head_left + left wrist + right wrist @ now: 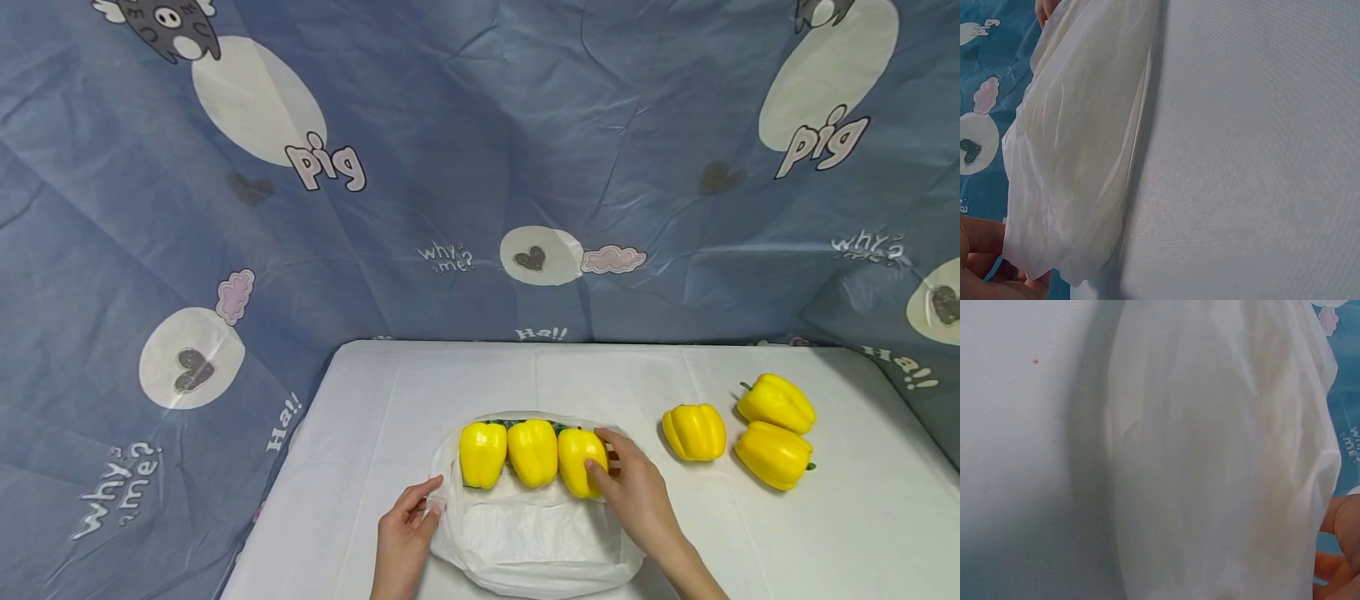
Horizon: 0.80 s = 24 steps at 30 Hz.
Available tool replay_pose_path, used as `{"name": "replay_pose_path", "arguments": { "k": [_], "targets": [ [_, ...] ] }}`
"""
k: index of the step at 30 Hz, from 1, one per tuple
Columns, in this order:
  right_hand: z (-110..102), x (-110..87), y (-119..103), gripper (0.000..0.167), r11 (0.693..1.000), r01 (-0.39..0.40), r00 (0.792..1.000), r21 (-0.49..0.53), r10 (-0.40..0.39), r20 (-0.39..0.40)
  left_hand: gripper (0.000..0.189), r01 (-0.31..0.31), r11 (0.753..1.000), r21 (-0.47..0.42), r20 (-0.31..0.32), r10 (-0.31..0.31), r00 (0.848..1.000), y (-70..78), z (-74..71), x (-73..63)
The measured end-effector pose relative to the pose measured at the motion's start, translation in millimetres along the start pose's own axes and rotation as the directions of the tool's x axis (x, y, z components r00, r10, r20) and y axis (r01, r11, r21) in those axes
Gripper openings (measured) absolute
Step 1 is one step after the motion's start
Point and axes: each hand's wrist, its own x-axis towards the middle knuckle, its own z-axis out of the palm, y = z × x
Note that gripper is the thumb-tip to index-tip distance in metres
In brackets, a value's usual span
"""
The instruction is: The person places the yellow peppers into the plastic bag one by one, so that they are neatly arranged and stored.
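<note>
A white, wrinkled plastic bag [536,533] sits with its mouth open on a white cloth-covered surface [420,383], near the front edge of the head view. Three glossy yellow bell peppers stand in a row inside its far half: a left pepper [482,455], a middle pepper [532,452] and a right pepper [582,462]. Something dark green, too small to identify, shows behind them. The person's left hand [407,533] pinches the bag's left rim between thumb and fingers. The right hand [637,492] reaches over the right rim and grips the right pepper, thumb in front, fingers behind. Outside the bag, to the right, lie three more yellow bell peppers: a single pepper [694,432], and just beyond it a close pair, the far pepper [776,403] with its green stem pointing left and the near pepper [776,455] with its stem pointing right. Behind the surface hangs a creased blue fabric backdrop [420,167] printed with cartoon pigs, pale ovals and hearts. Both wrist views mostly show the bag's translucent side.
</note>
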Motion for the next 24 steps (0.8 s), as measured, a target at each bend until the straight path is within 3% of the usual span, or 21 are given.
{"name": "replay_pose_path", "arguments": {
  "k": [18, 24],
  "targets": [
    [-0.9, -8.6, -5.4, 0.048, 1.0, -0.029, 0.999, 0.01, 0.03, -0.037, 0.04, -0.013, 1.0, -0.01, 0.002, 0.013, 1.0, -1.8, -0.5, 0.8],
    [-7.5, -15.8, -6.4, 0.048, 0.998, -0.006, 0.998, 0.066, 0.01, -0.057, 0.039, -0.037, 0.999, -0.003, -0.002, 0.037, 0.999, -1.6, -0.3, 0.7]
  ]
}}
